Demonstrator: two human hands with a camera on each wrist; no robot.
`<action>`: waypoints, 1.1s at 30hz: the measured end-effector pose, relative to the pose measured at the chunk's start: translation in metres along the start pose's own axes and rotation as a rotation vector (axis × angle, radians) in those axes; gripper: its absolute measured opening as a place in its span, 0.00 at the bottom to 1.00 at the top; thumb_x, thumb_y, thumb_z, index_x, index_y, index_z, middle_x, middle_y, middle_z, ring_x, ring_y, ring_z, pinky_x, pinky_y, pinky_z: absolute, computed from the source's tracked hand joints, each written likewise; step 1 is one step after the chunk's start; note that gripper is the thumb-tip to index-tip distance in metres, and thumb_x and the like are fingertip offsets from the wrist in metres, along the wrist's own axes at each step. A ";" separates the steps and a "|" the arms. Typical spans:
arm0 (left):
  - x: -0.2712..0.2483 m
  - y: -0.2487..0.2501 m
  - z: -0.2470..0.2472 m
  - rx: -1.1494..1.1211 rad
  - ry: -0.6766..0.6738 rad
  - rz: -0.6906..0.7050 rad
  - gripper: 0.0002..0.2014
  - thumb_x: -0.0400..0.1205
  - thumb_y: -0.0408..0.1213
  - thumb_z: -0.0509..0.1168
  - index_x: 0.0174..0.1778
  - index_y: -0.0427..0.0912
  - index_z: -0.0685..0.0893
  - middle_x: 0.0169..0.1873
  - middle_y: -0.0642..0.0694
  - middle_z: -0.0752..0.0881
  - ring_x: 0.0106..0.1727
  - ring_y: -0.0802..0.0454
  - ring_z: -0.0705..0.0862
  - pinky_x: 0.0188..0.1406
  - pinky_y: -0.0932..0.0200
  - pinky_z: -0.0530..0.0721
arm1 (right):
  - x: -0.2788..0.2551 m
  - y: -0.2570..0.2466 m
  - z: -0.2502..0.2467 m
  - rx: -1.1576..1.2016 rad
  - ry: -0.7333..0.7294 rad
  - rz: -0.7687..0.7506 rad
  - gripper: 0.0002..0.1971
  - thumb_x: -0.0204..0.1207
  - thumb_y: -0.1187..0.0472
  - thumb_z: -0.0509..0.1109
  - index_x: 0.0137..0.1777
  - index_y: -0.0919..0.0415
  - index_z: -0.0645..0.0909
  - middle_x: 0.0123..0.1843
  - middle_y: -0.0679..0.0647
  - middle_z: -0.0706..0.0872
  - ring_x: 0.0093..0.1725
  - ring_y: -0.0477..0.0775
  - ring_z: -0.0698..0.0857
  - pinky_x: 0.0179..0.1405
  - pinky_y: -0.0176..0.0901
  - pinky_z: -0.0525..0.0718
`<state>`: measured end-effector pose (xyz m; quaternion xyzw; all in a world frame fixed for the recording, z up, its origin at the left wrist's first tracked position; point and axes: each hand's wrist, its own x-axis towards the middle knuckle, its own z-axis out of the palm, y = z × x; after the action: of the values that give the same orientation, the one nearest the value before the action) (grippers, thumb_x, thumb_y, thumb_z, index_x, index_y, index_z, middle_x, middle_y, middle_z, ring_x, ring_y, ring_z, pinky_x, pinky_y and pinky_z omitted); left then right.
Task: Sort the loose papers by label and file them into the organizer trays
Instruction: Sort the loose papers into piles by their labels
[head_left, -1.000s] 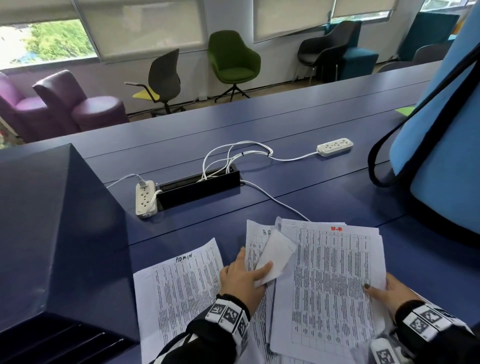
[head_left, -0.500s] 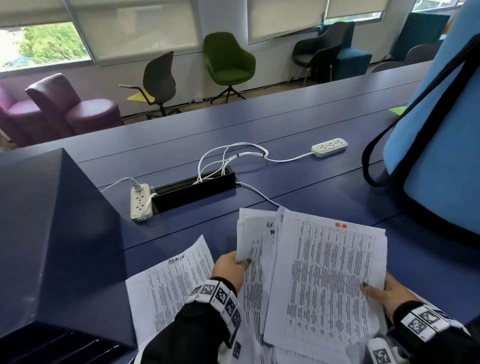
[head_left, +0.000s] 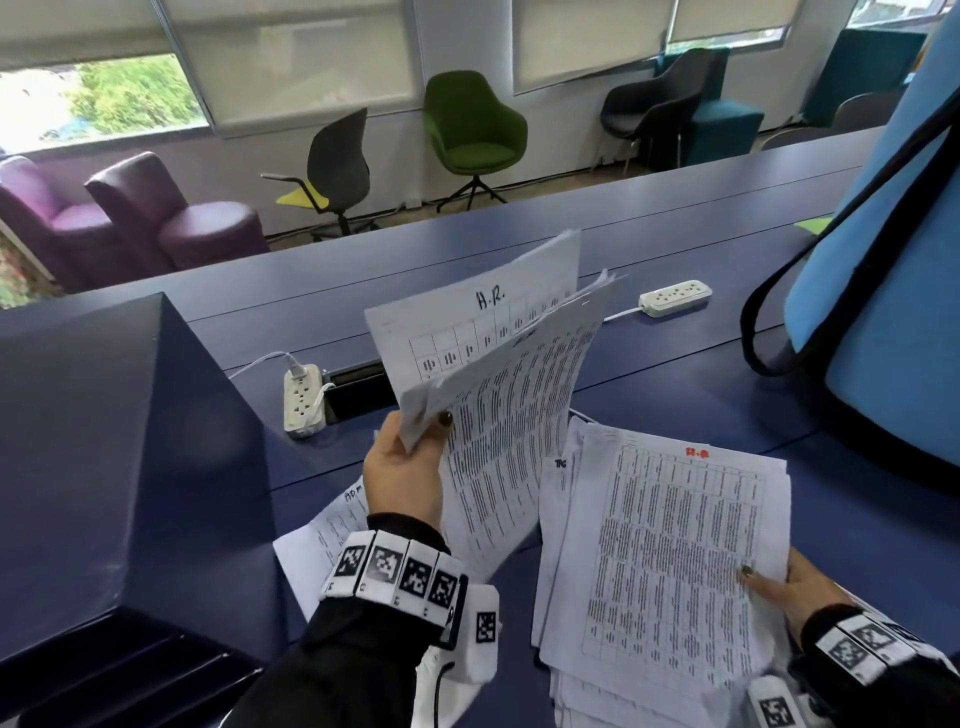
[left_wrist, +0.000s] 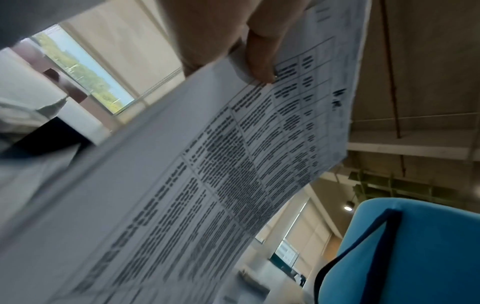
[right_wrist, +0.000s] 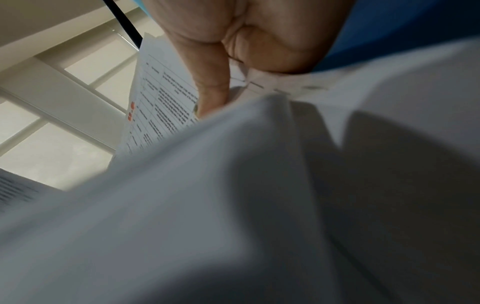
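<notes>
My left hand (head_left: 410, 462) pinches a bundle of printed sheets (head_left: 498, 374) and holds it raised above the desk; the back sheet reads "H.R." at its top. In the left wrist view the thumb (left_wrist: 259, 59) lies across the top sheet (left_wrist: 221, 164). My right hand (head_left: 784, 582) holds the right edge of a stack of papers (head_left: 665, 561) with a red label, thumb on top, low at the near right. One sheet marked "ADMIN" (head_left: 332, 525) lies flat on the desk under my left wrist. The dark blue organizer (head_left: 114, 457) stands at the left.
Two white power strips (head_left: 301, 397) (head_left: 675, 297) and a black cable box (head_left: 358, 392) lie on the blue desk (head_left: 675, 395) beyond the papers. A light blue bag with black straps (head_left: 893, 291) stands at the right. Chairs line the far wall.
My left hand has lifted the H.R. bundle off the desk and up to the left, away from the red-labelled stack. The right hand has stayed on its stack.
</notes>
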<state>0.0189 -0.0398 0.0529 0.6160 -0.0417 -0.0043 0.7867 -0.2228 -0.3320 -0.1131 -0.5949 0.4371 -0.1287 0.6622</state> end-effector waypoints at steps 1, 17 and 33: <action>-0.002 0.007 0.000 -0.037 -0.025 0.045 0.16 0.74 0.22 0.69 0.36 0.51 0.88 0.32 0.56 0.89 0.40 0.61 0.86 0.45 0.66 0.82 | -0.005 -0.006 0.004 -0.008 0.014 0.004 0.50 0.27 0.40 0.88 0.54 0.59 0.79 0.43 0.51 0.92 0.44 0.57 0.87 0.51 0.55 0.84; 0.012 0.020 -0.047 0.307 0.182 0.040 0.14 0.79 0.36 0.69 0.60 0.39 0.84 0.51 0.46 0.88 0.53 0.49 0.86 0.55 0.54 0.84 | -0.020 -0.039 0.003 -0.165 0.239 -0.109 0.25 0.69 0.53 0.77 0.65 0.56 0.77 0.60 0.64 0.85 0.54 0.61 0.84 0.62 0.61 0.78; 0.014 -0.082 -0.128 0.854 -0.029 -0.513 0.16 0.79 0.33 0.67 0.63 0.38 0.78 0.54 0.34 0.84 0.53 0.36 0.81 0.52 0.54 0.75 | -0.036 -0.109 0.032 0.284 -0.178 -0.212 0.23 0.67 0.73 0.65 0.65 0.63 0.76 0.56 0.57 0.88 0.46 0.53 0.90 0.48 0.52 0.87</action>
<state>0.0451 0.0636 -0.0561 0.8735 0.1023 -0.1885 0.4371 -0.1818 -0.3136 -0.0021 -0.5471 0.2892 -0.2049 0.7583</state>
